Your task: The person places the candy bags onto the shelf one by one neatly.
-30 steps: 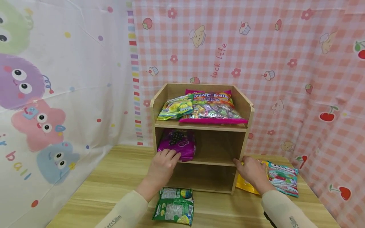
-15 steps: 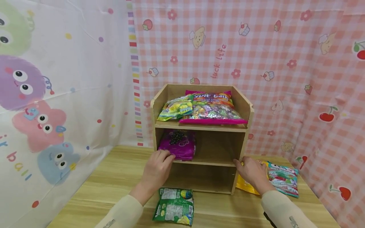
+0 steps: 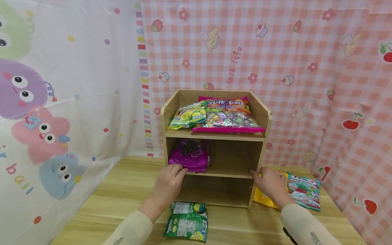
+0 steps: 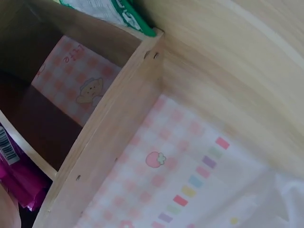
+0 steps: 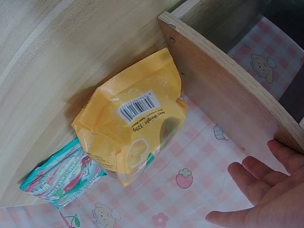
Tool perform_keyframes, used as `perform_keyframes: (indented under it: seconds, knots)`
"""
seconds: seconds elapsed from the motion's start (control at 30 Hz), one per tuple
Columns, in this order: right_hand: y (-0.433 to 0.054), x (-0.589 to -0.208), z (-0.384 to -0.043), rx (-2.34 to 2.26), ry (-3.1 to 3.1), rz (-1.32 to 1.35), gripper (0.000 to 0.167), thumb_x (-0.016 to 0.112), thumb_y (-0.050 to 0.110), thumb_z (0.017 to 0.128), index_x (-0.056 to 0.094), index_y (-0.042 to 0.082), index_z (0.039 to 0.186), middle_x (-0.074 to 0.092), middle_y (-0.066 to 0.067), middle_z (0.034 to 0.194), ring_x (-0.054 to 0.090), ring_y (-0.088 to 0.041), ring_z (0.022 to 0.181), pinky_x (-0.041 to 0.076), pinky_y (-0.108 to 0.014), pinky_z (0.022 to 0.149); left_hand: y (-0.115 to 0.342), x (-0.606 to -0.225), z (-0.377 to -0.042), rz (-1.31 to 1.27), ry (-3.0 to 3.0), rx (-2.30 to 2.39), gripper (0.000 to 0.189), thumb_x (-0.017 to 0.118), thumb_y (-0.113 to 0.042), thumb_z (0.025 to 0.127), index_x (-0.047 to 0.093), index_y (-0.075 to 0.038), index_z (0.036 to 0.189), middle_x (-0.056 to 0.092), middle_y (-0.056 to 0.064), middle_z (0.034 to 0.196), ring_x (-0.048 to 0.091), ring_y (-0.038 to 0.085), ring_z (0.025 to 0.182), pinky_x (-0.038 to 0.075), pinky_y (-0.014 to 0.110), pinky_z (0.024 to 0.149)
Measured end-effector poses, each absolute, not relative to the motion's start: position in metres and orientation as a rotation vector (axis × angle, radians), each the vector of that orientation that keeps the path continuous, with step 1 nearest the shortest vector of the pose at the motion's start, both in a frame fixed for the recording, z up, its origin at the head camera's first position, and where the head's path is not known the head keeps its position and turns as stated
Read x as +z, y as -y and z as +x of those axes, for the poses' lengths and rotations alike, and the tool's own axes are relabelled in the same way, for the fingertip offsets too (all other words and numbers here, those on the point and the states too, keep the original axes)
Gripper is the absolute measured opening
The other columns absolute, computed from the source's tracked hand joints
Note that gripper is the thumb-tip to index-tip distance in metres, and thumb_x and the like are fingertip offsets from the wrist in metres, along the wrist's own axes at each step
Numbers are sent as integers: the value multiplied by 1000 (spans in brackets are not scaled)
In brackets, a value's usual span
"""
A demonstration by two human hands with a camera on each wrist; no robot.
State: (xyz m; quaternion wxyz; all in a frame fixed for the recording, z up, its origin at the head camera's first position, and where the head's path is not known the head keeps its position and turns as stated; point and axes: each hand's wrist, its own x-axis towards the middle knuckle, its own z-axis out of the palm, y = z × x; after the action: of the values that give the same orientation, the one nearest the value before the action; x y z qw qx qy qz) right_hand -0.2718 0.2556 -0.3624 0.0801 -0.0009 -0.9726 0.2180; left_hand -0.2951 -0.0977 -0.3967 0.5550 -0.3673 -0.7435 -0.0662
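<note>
A small wooden shelf unit (image 3: 214,136) stands on the table with three levels. On its middle level, at the left, lies a purple candy bag (image 3: 191,158) printed with dark grapes. My left hand (image 3: 168,182) is at the front left of that level, its fingertips right at the bag's front edge; in the left wrist view only a sliver of the hand shows beside the purple bag (image 4: 21,180). My right hand (image 3: 269,183) touches the unit's right side panel (image 5: 228,78) with one digit at its front edge, the other fingers loosely extended and holding nothing.
A green candy bag (image 3: 188,221) lies in front of the unit. Yellow (image 5: 137,114) and teal (image 5: 66,173) candy bags lie to its right. The top level holds a yellow-green bag (image 3: 190,115) and a large pink-edged candy bag (image 3: 232,117). Printed curtains (image 3: 275,51) hang behind.
My left hand has drawn back left and slightly down from the front of the purple candy bag. The right hand stays at the side panel.
</note>
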Motion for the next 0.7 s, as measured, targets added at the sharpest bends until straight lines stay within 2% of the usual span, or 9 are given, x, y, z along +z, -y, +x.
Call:
perform_keyframes:
  seconds: [0.07, 0.3, 0.37, 0.47, 0.57, 0.7]
  knots:
    - [-256, -362, -272, 652, 2911, -5, 51, 47, 45, 101, 62, -4, 104, 68, -18, 101, 57, -49, 105, 17, -77, 96, 98, -398, -295, -887, 1764, -155, 30, 43, -7, 101, 71, 0, 93, 62, 11, 91, 57, 27, 75, 49, 37, 63]
    - [-256, -363, -271, 657, 2915, -12, 50, 47, 44, 101, 62, -4, 104, 68, -18, 101, 57, -48, 105, 18, -77, 96, 97, -403, -294, -896, 1821, -94, 10, 64, -3, 87, 72, -3, 93, 64, 7, 89, 60, 25, 81, 51, 38, 74]
    - [-256, -363, -271, 656, 2914, -8, 50, 47, 44, 102, 63, -3, 103, 68, -18, 101, 57, -49, 106, 18, -76, 96, 97, -405, -294, -902, 1836, -103, 12, 69, -3, 83, 72, -2, 94, 64, 9, 91, 60, 25, 82, 51, 37, 73]
    - [-256, -362, -270, 654, 2911, -2, 50, 47, 44, 102, 63, -3, 103, 68, -18, 101, 57, -49, 106, 18, -76, 96, 96, -406, -294, -901, 1872, -106, 20, 71, -7, 82, 72, -3, 102, 64, 9, 95, 60, 26, 83, 52, 38, 71]
    - [-255, -361, -270, 657, 2913, -3, 50, 47, 44, 101, 63, -3, 102, 68, -17, 98, 57, -49, 106, 18, -76, 96, 95, -407, -293, -903, 1917, -98, 24, 66, -14, 88, 72, -6, 110, 64, 8, 96, 60, 27, 83, 52, 38, 68]
    - [-255, -361, -270, 654, 2918, -3, 49, 47, 44, 101, 62, -3, 101, 68, -14, 95, 57, -49, 105, 17, -77, 96, 94, -407, -291, -876, 1959, -37, 35, 44, -27, 102, 71, -9, 113, 62, 8, 97, 60, 27, 87, 52, 39, 70]
